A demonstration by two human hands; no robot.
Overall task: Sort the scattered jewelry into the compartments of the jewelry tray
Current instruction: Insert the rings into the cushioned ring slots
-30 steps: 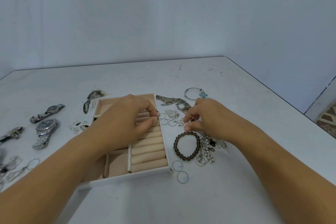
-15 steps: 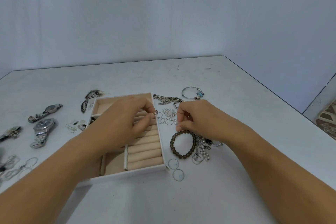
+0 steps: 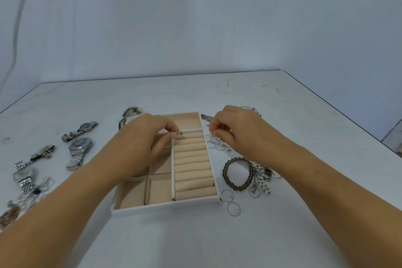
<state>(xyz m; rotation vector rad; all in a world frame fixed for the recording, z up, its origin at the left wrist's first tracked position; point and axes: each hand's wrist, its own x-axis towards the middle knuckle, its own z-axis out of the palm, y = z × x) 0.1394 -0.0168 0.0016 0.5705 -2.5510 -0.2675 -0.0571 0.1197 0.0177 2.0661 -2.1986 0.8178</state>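
Left grip (image 3: 143, 139): pinches a shiny bit (image 3: 179, 133) over the top roll, too small to name.
Right grip (image 3: 237, 130): pinches a silvery scrap (image 3: 214, 136), mostly hidden by fingertips.
Tray (image 3: 167, 206): upper left compartments covered by the left wrist.
Bangle (image 3: 250, 107): only a sliver shows past the right knuckles.
Chain (image 3: 205, 117): partly under the right grip.
Charm cluster (image 3: 262, 177): tangled, one side under the right forearm.
Pile (image 3: 9, 215): blurred, cut by the left edge of the frame.
Forearms: cut off at the bottom edge.
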